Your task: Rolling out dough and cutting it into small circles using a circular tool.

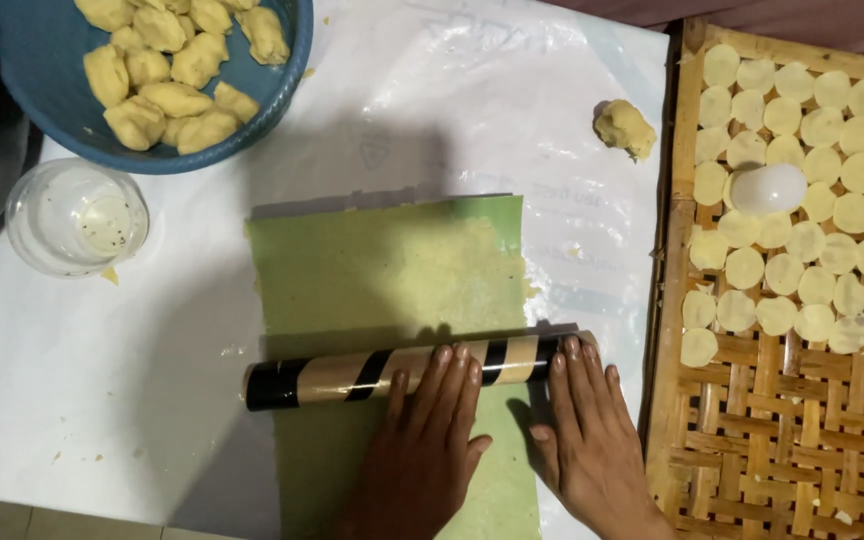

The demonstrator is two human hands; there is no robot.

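2 bare hands enter from the bottom edge of the head view, the left hand (427, 440) and the right hand (587, 435). Neither wears a glove, ring, watch or bracelet. No sleeve shows at either wrist; the forearms are uncovered as far as the picture's edge. The fingernails are short and unpainted, and each hand shows 4 fingers and a thumb. No marks or bandages are visible.

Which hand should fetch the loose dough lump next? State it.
Right hand, probably: it rests at the rolling pin's right end, nearer the dough lump. The left hand lies mid-pin, farther away.
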